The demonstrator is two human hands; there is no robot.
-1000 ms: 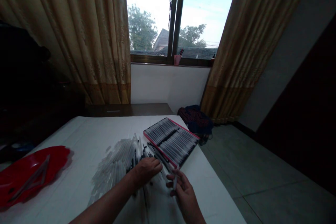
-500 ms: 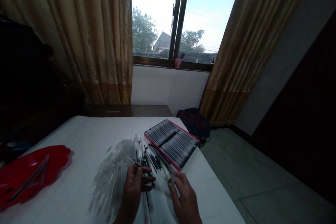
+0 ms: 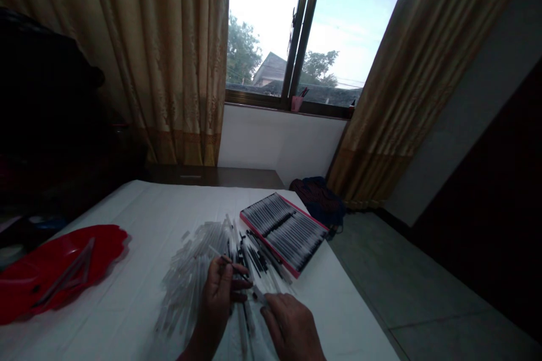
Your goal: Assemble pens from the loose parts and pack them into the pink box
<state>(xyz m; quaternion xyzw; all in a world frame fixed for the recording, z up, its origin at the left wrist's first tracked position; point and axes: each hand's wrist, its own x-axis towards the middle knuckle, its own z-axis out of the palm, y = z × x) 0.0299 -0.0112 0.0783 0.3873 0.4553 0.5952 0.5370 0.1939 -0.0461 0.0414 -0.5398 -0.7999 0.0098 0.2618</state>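
My left hand [image 3: 217, 296] is closed on a thin pen-like stick [image 3: 240, 274], dark with a pale end, held slantwise over the table. Close by on the right, my right hand [image 3: 293, 321] pinches a short clear plastic tube [image 3: 259, 295], its end near the stick but seemingly apart. Left of and beneath my left hand spreads a heap of clear plastic tubes [image 3: 186, 279]. Loose black-ended sticks [image 3: 258, 258] lie beyond my hands. Behind them, a red-edged flat box [image 3: 290, 268] holds rows of black-ended clear pieces; fine detail is blurred.
A red scalloped tray [image 3: 105, 242] with a clear bent piece in it is at the left on the white-covered table [image 3: 144, 208]. Dark patterned cloth [image 3: 319, 194] lies past the far right corner. A pink cup [image 3: 297, 103] stands on the windowsill between curtains.
My right hand has moved left, away from the box edge, bringing the clear tube close to my left hand. My left hand keeps its grip on the stick. The view has shifted slightly.
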